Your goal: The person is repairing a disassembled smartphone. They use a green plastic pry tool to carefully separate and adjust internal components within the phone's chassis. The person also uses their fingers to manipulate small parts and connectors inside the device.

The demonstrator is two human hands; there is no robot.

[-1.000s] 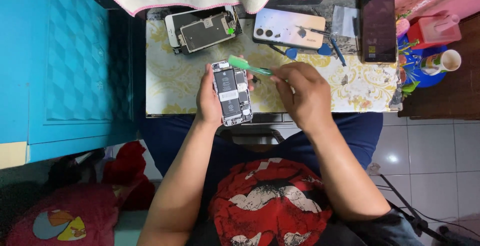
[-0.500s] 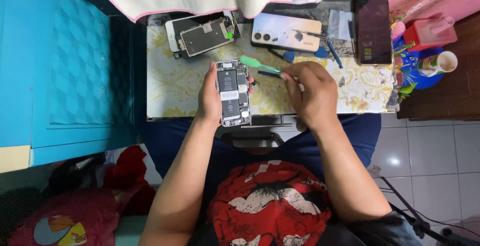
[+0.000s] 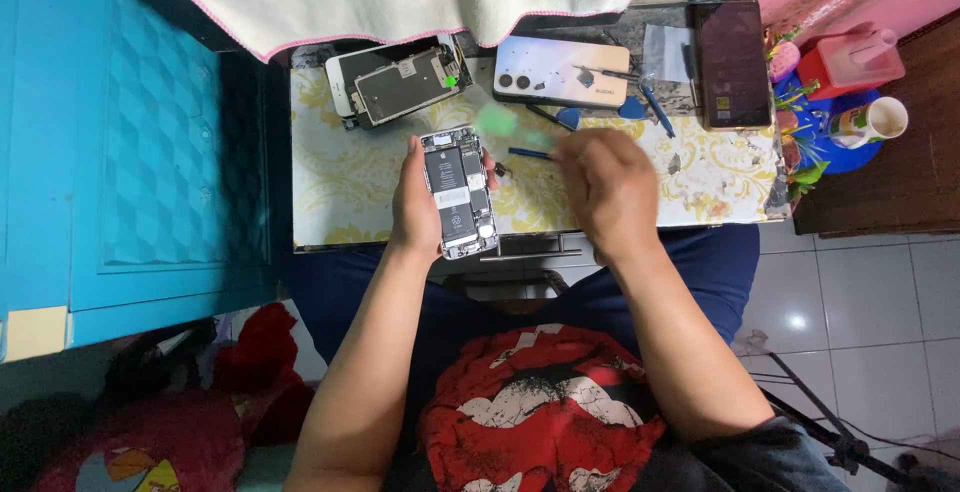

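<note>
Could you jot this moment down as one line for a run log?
left hand: holds opened phone | right hand: grips green tool, blurred | table: detached screen, pale phone

Dark screen of a phone (image 3: 733, 64) lies flat at the far right of my tabletop (image 3: 340, 182), a tall black rectangle, unlit. Just left of it sits a small clear plastic bag (image 3: 668, 52), square and see-through. Far left, a detached display panel (image 3: 372, 82) lies face down, white-rimmed, metal shield plate on top with a tiny green sticker (image 3: 451, 80) at its right end. In my left hand (image 3: 420, 202), the opened phone (image 3: 459, 192) shows a black battery with a white label strip (image 3: 452, 197).
</note>
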